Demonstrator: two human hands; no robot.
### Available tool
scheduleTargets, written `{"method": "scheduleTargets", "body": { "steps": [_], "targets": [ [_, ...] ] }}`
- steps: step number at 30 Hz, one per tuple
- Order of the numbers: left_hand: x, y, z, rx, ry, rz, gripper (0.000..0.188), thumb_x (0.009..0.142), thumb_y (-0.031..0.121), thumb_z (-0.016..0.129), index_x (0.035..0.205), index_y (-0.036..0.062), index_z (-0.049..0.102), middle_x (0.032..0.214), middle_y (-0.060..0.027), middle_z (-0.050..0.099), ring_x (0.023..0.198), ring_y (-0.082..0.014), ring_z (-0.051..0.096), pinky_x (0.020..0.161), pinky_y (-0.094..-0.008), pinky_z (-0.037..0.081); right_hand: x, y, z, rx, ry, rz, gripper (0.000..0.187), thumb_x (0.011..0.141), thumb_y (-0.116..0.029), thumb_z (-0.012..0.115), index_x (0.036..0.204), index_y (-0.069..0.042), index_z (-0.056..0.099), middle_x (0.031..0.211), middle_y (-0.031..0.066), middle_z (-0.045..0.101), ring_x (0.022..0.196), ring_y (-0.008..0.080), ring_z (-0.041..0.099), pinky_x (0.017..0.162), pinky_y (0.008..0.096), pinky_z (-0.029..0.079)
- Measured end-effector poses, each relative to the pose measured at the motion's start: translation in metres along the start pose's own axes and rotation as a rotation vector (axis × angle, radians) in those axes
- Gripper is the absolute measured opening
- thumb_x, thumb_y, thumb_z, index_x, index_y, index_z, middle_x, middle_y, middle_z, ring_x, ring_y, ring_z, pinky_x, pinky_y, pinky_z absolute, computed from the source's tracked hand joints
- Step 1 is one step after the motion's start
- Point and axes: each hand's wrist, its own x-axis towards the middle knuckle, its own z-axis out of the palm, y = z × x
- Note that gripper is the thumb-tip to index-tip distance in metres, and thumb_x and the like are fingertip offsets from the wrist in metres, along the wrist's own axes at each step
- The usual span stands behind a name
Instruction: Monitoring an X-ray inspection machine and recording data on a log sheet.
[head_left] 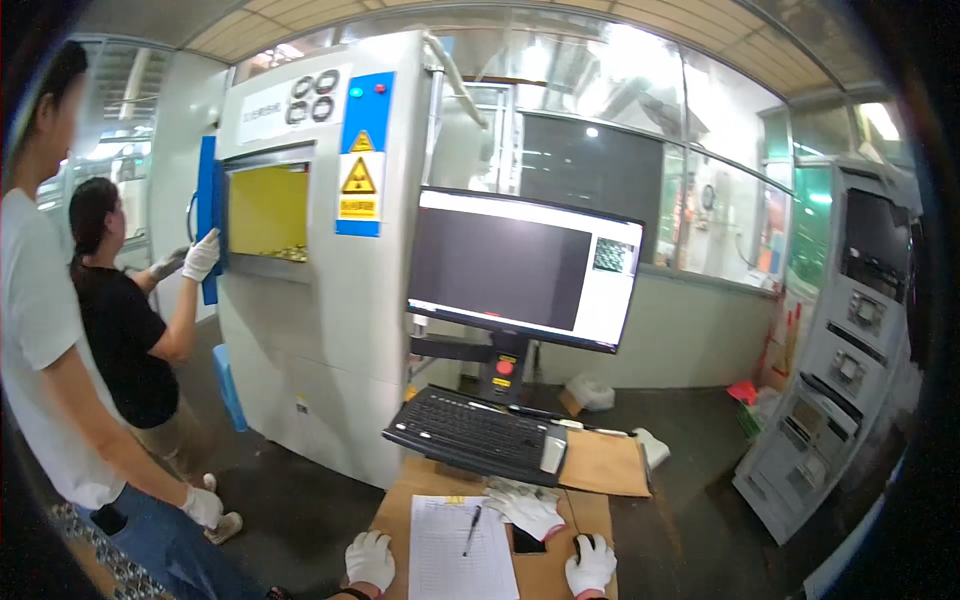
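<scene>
My left hand (pixel 370 562), in a white glove, rests at the left edge of the brown desk (pixel 395 500), its fingers loosely bent and nothing visible in them. Under my right hand (pixel 592 567), also gloved in white, is a black computer mouse (pixel 577 546), mostly covered; its cord runs up the desk. Between my hands lies a printed form sheet (pixel 440 550) with a black pen (pixel 472 530) on it. A pair of white gloves (pixel 528 508) partly covers a dark phone-like slab (pixel 527 542). Behind them stand a black keyboard (pixel 470 430) and a lit monitor (pixel 500 262).
At the left, a person in black (pixel 125 320) holds the blue door (pixel 208 215) of a large grey cabinet (pixel 330 330); its yellow chamber shows. Another person in white (pixel 45 350) stands nearer. A brown folder (pixel 605 462) lies beside the keyboard. A grey equipment rack (pixel 820 400) stands right.
</scene>
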Motion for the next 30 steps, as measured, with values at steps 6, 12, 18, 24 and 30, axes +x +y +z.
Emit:
{"method": "scheduleTargets", "body": {
  "steps": [6,12,18,24,30],
  "targets": [
    [-0.005,-0.001,-0.005,-0.002,-0.081,-0.028,0.032,0.088,0.017,0.062,0.118,0.0074,0.068,0.127,-0.0150,0.067,0.123,-0.0370,0.059,0.104,-0.0487,0.049,0.006,0.001,0.003,0.013,-0.068,-0.021,0.042,0.076,-0.023,0.070,0.118,-0.020,0.069,0.121,0.0141,0.062,0.098,0.0384,0.063,0.085,0.0511,0.052],
    [-0.004,0.002,-0.007,-0.024,-0.070,-0.051,0.029,0.088,0.015,0.061,0.115,0.0059,0.069,0.124,-0.0160,0.069,0.120,-0.0371,0.060,0.106,-0.0480,0.048,0.003,0.005,0.006,0.010,-0.075,0.007,0.042,0.077,-0.024,0.071,0.119,-0.021,0.068,0.122,0.0123,0.063,0.099,0.0376,0.063,0.086,0.0508,0.052],
    [-0.009,-0.003,0.002,0.005,-0.035,-0.025,0.030,0.089,0.017,0.061,0.117,0.0062,0.068,0.125,-0.0156,0.068,0.120,-0.0370,0.060,0.106,-0.0479,0.048,0.000,0.010,0.012,0.023,-0.118,0.021,0.043,0.079,-0.025,0.071,0.122,-0.024,0.067,0.127,0.0115,0.059,0.101,0.0384,0.062,0.086,0.0535,0.051],
    [-0.006,-0.005,0.012,0.104,-0.135,-0.086,0.028,0.083,0.020,0.067,0.110,0.0127,0.069,0.124,-0.0064,0.064,0.120,-0.0330,0.057,0.098,-0.0483,0.048,0.001,0.011,0.016,0.028,-0.113,0.016,0.045,0.078,-0.025,0.071,0.123,-0.024,0.066,0.129,0.0125,0.058,0.103,0.0392,0.061,0.087,0.0536,0.050],
    [-0.009,-0.010,0.019,0.080,-0.155,-0.086,0.030,0.082,0.020,0.069,0.111,0.0133,0.068,0.126,-0.0066,0.062,0.123,-0.0327,0.054,0.099,-0.0494,0.046,0.000,0.010,0.014,0.030,-0.101,0.012,0.045,0.079,-0.025,0.070,0.124,-0.023,0.067,0.131,0.0129,0.059,0.103,0.0392,0.062,0.087,0.0538,0.050]
  ]
}}
